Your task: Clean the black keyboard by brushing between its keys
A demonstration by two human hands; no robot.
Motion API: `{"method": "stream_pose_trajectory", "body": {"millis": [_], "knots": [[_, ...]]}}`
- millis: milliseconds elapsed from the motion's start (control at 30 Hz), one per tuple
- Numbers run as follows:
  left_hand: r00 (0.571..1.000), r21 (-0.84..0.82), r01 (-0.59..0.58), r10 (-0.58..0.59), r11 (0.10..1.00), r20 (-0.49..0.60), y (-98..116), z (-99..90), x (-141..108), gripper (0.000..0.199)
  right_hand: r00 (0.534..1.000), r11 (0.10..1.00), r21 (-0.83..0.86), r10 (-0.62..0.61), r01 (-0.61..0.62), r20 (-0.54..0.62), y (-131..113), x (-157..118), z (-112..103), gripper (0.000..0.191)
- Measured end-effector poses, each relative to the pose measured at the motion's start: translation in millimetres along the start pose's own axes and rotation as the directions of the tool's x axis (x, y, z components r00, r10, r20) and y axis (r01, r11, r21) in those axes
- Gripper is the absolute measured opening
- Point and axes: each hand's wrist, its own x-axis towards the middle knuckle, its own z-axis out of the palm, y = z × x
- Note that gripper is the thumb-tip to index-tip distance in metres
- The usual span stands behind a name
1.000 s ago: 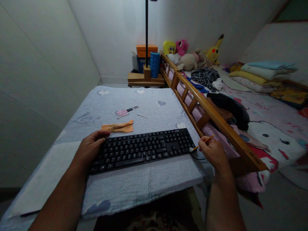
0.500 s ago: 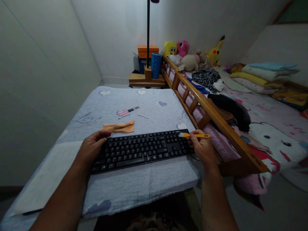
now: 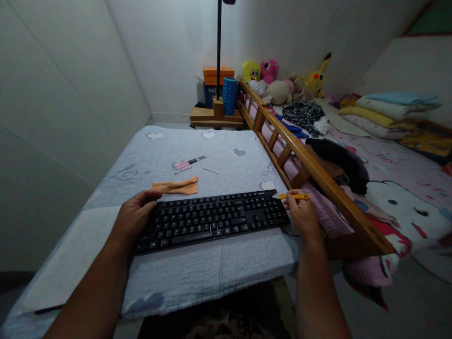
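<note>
A black keyboard (image 3: 201, 221) lies at a slight slant on the cloth-covered table. My left hand (image 3: 136, 214) is closed around its left end, thumb near the top left keys. Between the fingers of my right hand (image 3: 300, 212) is a small yellow brush (image 3: 302, 197). Its pale bristles point left, at the upper right corner of the keyboard by the number keys; whether they touch I cannot tell. Just behind the keyboard an orange cloth (image 3: 176, 187) lies folded. Past that are a pink tool with a black collar and metal prongs (image 3: 185, 165) and a cotton swab (image 3: 211, 170).
A wooden bed rail (image 3: 300, 150) runs along the table's right side, close to my right hand. White paper (image 3: 67, 254) lies on the left, with a dark thin stick (image 3: 49, 309) at its edge. A lamp pole (image 3: 219, 52) stands behind the table.
My right hand has moved a little to the right with the brush, its bristles passing from the keyboard's upper row to its right corner. My left hand stays in place.
</note>
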Motion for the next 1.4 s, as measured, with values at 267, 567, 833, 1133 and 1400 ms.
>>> {"method": "stream_pose_trajectory", "body": {"millis": [267, 567, 833, 1133, 1400], "knots": [[0.995, -0.069, -0.029, 0.022, 0.997, -0.097, 0, 0.1, -1, 0.038, 0.983, 0.960, 0.264, 0.045, -0.091, 0.176, -12, -8, 11, 0.037], [0.992, -0.044, -0.057, 0.052, 0.997, -0.115, -3, 0.1, 0, 0.035, 0.999, 0.999, 0.013, 0.033, -0.033, 0.018, -5, 7, 15, 0.037], [0.987, -0.065, -0.075, 0.064, 0.995, -0.150, -3, 1.2, 2, 0.033, 0.994, 0.997, 0.014, 0.080, -0.080, -0.077, -4, 15, 7, 0.042], [0.987, -0.069, -0.076, 0.066, 0.995, -0.144, -6, 1.4, 3, 0.032, 0.999, 0.999, 0.026, 0.039, -0.040, 0.020, -17, 14, 28, 0.041], [0.987, -0.072, -0.082, 0.072, 0.994, -0.141, -6, 1.6, 4, 0.031, 0.995, 0.987, -0.146, 0.055, -0.067, -0.083, 13, 27, 10, 0.044]]}}
